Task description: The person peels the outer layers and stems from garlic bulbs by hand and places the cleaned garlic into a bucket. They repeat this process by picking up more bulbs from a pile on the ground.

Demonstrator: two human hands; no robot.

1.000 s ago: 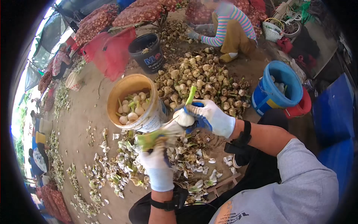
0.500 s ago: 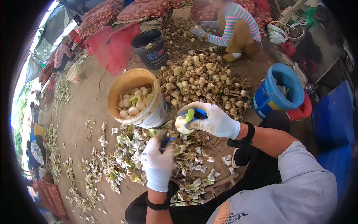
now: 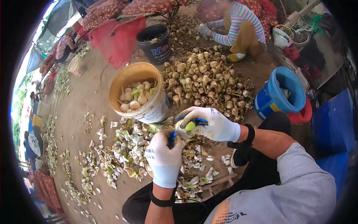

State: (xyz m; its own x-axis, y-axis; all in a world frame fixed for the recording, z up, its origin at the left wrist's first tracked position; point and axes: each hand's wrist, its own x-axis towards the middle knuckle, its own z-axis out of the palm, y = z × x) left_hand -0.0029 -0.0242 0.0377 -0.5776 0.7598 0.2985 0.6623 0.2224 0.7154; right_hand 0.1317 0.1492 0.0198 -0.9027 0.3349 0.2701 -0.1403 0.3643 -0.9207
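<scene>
- Right hand (image 3: 210, 125) grips the garlic bulb (image 3: 185, 128), now brought down from its raised position.
- Left hand (image 3: 164, 156), closed on a blue-handled tool (image 3: 171, 139), has risen to meet it.
- Yellow bucket (image 3: 149, 112) of peeled bulbs sits just beyond both hands.

Yellow bucket (image 3: 123, 80), blue bucket (image 3: 294, 84), black bucket (image 3: 149, 33), white gloves (image 3: 164, 158), pink-and-blue striped shirt (image 3: 242, 16)

The bulb (image 3: 183, 128) is mostly hidden between the left hand (image 3: 163, 156) and right hand (image 3: 209, 123)
</scene>
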